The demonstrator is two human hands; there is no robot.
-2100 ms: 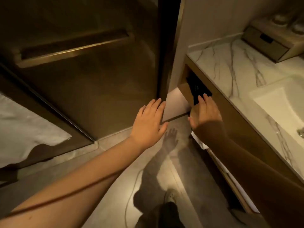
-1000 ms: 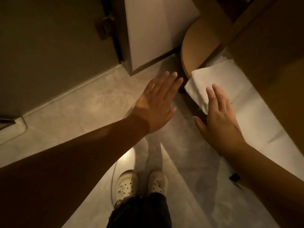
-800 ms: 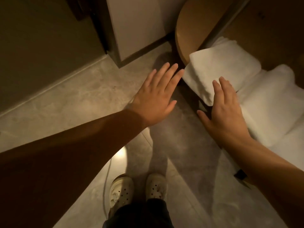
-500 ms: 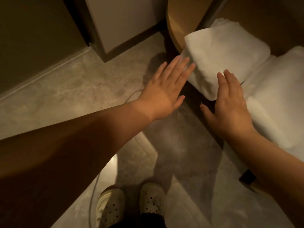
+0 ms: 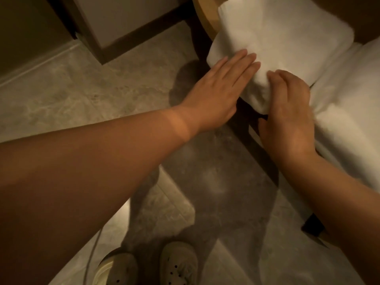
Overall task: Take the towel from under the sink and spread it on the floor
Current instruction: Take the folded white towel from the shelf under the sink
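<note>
Head view: folded white towel (image 5: 277, 36) lies on a low wooden shelf (image 5: 202, 21) at far right, its near-left corner hanging out past the shelf edge over the floor (image 5: 82, 89). A second towel (image 5: 349, 95), also white and folded, sits just right of it, touching it.

Left hand (image 5: 218, 89) is flat and released. Its fingers (image 5: 242, 62) are straight and together, lying on top of the towel's near-left edge, with the palm off the towel and above the floor. Forearm runs in from near left.

Right hand (image 5: 287, 114) is grasping the towel's near corner. Its fingers are curled over onto the fabric, the thumb sits low at the near side below the edge, and the cloth bunches a little under the knuckles. Fingertips of the two hands are just beside each other on the towel; cannot tell if they touch.

Floor is grey mottled stone, with dark arm shadows between the hands and the feet. Shoes (image 5: 178, 262), pale perforated clogs, are at the near edge, toes pointing far. A thin cord (image 5: 93, 249) lies on the floor left of them. Pale wall panel with a dark base strip at far left-centre. Dim warm light, slight blur.
</note>
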